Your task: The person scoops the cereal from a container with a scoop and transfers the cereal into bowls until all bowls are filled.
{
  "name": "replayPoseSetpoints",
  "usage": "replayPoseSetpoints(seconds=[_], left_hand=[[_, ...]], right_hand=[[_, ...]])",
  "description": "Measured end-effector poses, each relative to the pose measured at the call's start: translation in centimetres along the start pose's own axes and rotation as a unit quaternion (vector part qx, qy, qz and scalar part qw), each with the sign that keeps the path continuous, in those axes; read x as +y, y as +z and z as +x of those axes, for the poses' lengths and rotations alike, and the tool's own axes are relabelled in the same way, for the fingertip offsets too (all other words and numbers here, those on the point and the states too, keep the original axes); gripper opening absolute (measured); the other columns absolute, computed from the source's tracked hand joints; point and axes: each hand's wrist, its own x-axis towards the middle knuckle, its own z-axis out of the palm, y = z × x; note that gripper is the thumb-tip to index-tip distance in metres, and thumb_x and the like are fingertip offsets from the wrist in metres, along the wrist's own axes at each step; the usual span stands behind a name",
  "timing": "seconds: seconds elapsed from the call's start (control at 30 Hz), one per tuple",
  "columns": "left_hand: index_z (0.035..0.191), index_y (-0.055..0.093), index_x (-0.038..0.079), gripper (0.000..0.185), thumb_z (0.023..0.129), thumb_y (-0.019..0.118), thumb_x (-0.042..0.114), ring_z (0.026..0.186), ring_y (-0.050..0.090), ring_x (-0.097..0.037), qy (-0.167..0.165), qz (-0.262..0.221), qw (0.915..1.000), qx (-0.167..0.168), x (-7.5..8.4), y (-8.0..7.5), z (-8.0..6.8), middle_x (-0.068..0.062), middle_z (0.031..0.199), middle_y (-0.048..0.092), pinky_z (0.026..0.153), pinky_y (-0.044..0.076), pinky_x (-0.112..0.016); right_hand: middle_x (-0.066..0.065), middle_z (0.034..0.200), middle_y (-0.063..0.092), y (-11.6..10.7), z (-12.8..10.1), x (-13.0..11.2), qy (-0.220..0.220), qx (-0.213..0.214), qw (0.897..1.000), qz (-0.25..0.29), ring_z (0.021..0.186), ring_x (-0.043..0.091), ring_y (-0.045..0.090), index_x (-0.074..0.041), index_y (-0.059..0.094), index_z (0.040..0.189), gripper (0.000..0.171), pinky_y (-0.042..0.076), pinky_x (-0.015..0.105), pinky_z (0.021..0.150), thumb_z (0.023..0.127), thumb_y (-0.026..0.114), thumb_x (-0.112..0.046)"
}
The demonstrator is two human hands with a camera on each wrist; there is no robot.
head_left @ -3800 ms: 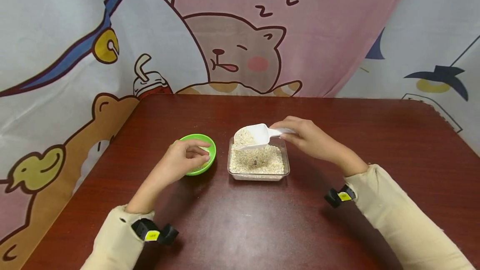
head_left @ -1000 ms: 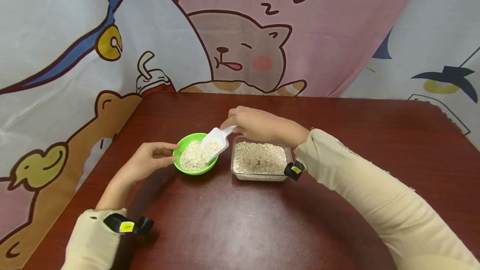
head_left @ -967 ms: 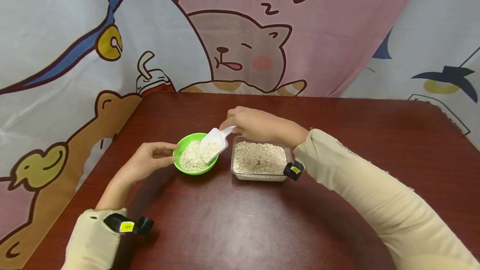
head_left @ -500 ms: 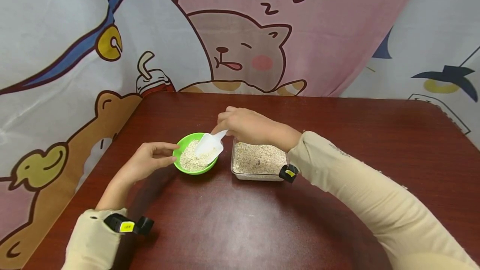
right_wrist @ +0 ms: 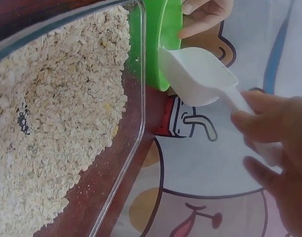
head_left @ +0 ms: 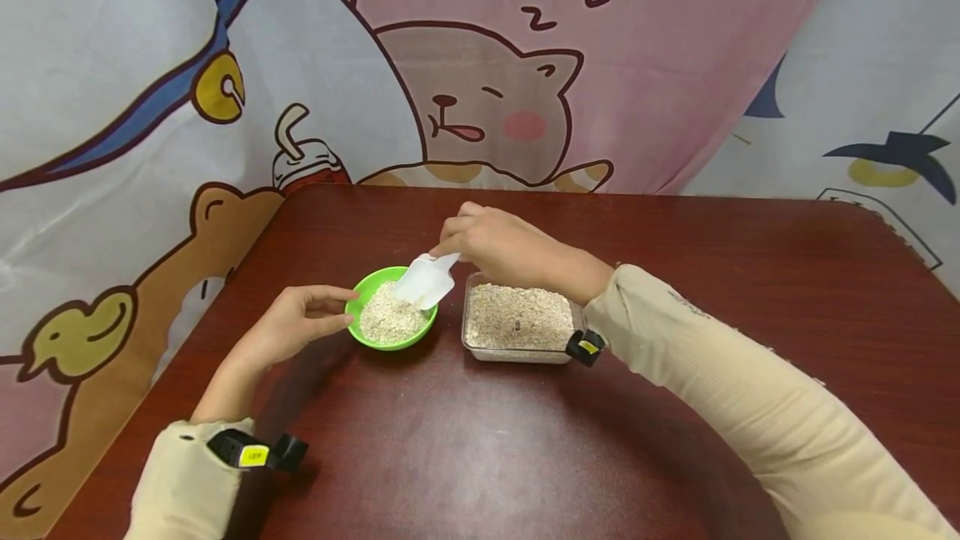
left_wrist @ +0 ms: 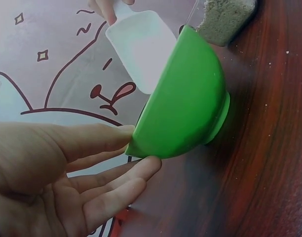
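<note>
Green bowl (head_left: 392, 319) of oats, centre-left of frame on the bench (head_left: 480, 440); left hand (head_left: 288, 327) grip relaxed, straight fingertips touching its rim. White scoop (head_left: 424, 280) tilted above the bowl, handle pinched in the right hand (head_left: 498, 244) grip. Clear oat container (head_left: 519, 325) just right of the bowl.

White scoop (head_left: 424, 281) now lifted, emptied.

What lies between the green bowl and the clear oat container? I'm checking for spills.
Only bare table separates green bowl from clear container in the head view; no oats show there.
</note>
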Motion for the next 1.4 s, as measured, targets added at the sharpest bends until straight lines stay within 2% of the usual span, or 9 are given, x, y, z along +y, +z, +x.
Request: replayPoseSetpoints(seconds=[0.13, 0.33, 0.73, 0.9, 1.1, 1.23, 1.4], left_hand=[[0.115, 0.058, -0.009, 0.036, 0.083, 0.066, 0.007, 0.087, 0.063, -0.025, -0.006, 0.006, 0.9999, 0.007, 0.0, -0.1, -0.1, -0.024, 0.101, 0.063, 0.069, 0.049, -0.023], [0.114, 0.059, -0.008, 0.035, 0.083, 0.067, 0.007, 0.086, 0.064, -0.024, 0.001, 0.017, 0.9997, 0.018, 0.6, -0.5, -0.6, -0.020, 0.098, 0.065, 0.069, 0.050, -0.023], [0.112, 0.059, -0.008, 0.033, 0.084, 0.066, 0.006, 0.084, 0.064, -0.025, 0.022, 0.012, 0.9991, 0.036, 2.7, -0.1, -1.3, -0.019, 0.096, 0.065, 0.069, 0.050, -0.023], [0.112, 0.060, -0.007, 0.031, 0.084, 0.066, 0.006, 0.086, 0.064, -0.022, 0.032, -0.004, 0.9991, 0.026, 4.2, 1.1, -0.9, -0.019, 0.098, 0.065, 0.069, 0.050, -0.024], [0.110, 0.062, -0.006, 0.030, 0.083, 0.065, 0.005, 0.087, 0.064, -0.025, 0.058, -0.006, 0.9983, 0.004, 5.9, 3.4, 0.2, -0.015, 0.095, 0.066, 0.072, 0.050, -0.027], [0.109, 0.063, -0.006, 0.028, 0.083, 0.065, 0.005, 0.085, 0.065, -0.023, 0.071, -0.011, 0.9973, -0.017, 6.6, 5.0, 1.1, -0.014, 0.093, 0.067, 0.076, 0.049, -0.031], [0.108, 0.065, -0.001, 0.027, 0.082, 0.066, 0.007, 0.082, 0.064, -0.021, 0.065, 0.000, 0.9974, -0.031, 7.2, 7.0, 2.1, -0.011, 0.093, 0.067, 0.075, 0.050, -0.033]], right_hand=[[-0.001, 0.098, 0.063, 0.0, -0.4, 0.3, 0.011, 0.013, 1.000, -0.008, 0.087, 0.018, 0.048, -0.011, 0.067, 0.112, 0.046, 0.039, 0.026, 0.076, 0.067, 0.081, -0.008], [0.001, 0.100, 0.062, -0.2, -1.4, 0.5, 0.038, 0.036, 0.999, 0.000, 0.086, 0.018, 0.048, -0.009, 0.066, 0.113, 0.033, 0.038, 0.026, 0.075, 0.082, 0.065, 0.001], [0.002, 0.095, 0.059, -1.4, -4.1, 0.0, 0.054, 0.061, 0.996, 0.024, 0.084, 0.018, 0.046, -0.007, 0.065, 0.110, 0.026, 0.039, 0.028, 0.074, 0.085, 0.061, -0.001], [0.002, 0.093, 0.059, -2.0, -5.5, 0.3, 0.073, 0.059, 0.995, 0.035, 0.084, 0.019, 0.046, -0.007, 0.065, 0.109, 0.024, 0.038, 0.030, 0.073, 0.087, 0.059, -0.002], [0.002, 0.091, 0.059, -2.2, -7.6, 1.1, 0.094, 0.060, 0.993, 0.037, 0.081, 0.018, 0.046, -0.006, 0.066, 0.107, 0.023, 0.038, 0.030, 0.072, 0.085, 0.061, -0.001], [0.001, 0.090, 0.059, -2.0, -9.0, 1.5, 0.107, 0.044, 0.992, 0.039, 0.080, 0.018, 0.047, -0.007, 0.067, 0.106, 0.022, 0.039, 0.030, 0.071, 0.085, 0.061, -0.002], [0.001, 0.088, 0.059, -2.1, -9.8, 1.8, 0.104, 0.016, 0.994, 0.022, 0.081, 0.018, 0.048, -0.007, 0.068, 0.104, 0.023, 0.040, 0.031, 0.072, 0.083, 0.064, -0.001]])
